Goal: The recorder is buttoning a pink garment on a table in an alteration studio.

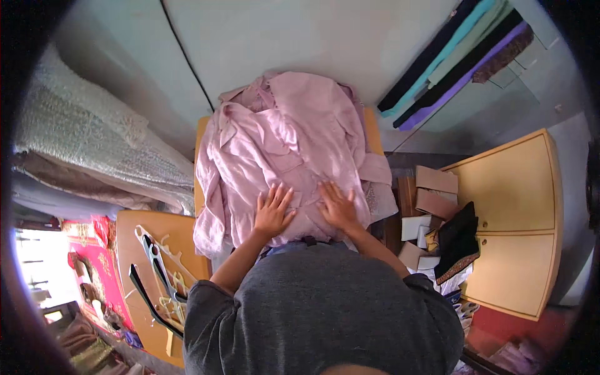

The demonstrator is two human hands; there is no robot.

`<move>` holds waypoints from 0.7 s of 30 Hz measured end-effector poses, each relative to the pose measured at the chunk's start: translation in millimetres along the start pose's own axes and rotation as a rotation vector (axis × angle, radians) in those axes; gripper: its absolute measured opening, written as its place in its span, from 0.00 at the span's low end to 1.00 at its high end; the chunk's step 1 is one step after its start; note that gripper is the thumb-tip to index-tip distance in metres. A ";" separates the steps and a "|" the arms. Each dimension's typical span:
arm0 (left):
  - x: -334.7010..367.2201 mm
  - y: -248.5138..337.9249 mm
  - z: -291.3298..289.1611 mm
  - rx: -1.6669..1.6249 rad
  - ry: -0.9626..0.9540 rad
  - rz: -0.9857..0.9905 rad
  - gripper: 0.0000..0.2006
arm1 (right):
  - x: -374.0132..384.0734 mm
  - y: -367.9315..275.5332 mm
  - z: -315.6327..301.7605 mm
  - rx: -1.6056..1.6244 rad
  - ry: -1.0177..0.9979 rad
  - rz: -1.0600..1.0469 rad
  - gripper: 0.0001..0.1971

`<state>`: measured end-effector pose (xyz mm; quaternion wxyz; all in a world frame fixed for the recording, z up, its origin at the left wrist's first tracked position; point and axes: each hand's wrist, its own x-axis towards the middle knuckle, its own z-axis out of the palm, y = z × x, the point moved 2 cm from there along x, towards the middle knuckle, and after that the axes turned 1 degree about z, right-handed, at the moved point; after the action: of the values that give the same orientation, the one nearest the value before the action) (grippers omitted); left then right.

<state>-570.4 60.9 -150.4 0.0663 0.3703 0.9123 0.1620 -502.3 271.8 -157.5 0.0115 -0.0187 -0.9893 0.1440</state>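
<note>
A pale pink, shiny long-sleeved shirt [287, 134] lies spread over a wooden table [201, 134], its collar end away from me. My left hand [273, 211] rests flat on the lower left part of the shirt, fingers spread. Beside it, my right hand [337, 205] also lies flat on the cloth, palm down with the fingers apart. Neither hand grips anything. The fabric is wrinkled around and between the hands. At the right edge, more pinkish cloth [381, 194] shows under the shirt.
Several hangers [159, 269] lie on a wooden surface [134, 225] to the left. Pale sparkly fabric [100, 119] hangs above it. At right are stacked boxes [437, 181], a black cloth [459, 240] and a wooden cabinet [512, 187]. Folded coloured clothes [459, 59] hang by the wall.
</note>
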 end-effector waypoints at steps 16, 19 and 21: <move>5.1 -36.2 -27.9 -0.037 0.136 -0.170 0.30 | 82.9 -10.1 -7.0 0.036 0.323 -0.186 0.35; 5.6 -57.0 -29.9 -0.011 0.079 -0.144 0.30 | 117.3 2.3 -15.8 -0.191 0.123 -0.185 0.34; 2.9 -59.6 -36.4 0.015 0.090 -0.249 0.32 | 127.5 32.7 -17.4 -0.237 -0.039 0.156 0.33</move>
<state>-620.2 13.9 -136.8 0.0420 0.2470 0.9544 0.1621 -628.1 313.2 -147.9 -0.0213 -0.0938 -0.9950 0.0269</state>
